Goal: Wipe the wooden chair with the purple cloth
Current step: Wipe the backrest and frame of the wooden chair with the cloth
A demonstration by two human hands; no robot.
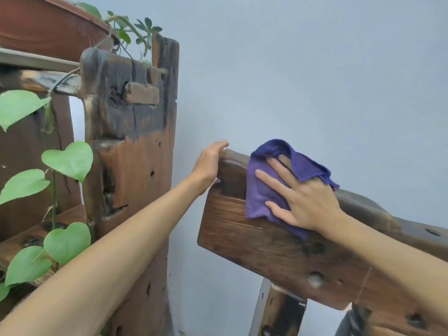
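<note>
The wooden chair's thick dark-brown top rail (254, 241) slants across the lower right, in front of a pale wall. A purple cloth (260, 192) is draped over the rail's upper edge near its left end. My right hand (303, 197) lies flat on the cloth with fingers spread, pressing it against the rail's front face. My left hand (211, 161) grips the rail's top left corner, fingers curled over the back. A chair post (276, 311) shows below the rail.
A tall rough wooden shelf post (135, 146) stands just left of the chair. Heart-shaped green leaves (68, 161) of a vine hang at the left. A reddish-brown planter (48, 23) sits at the top left. The light blue-grey wall (315, 69) is close behind.
</note>
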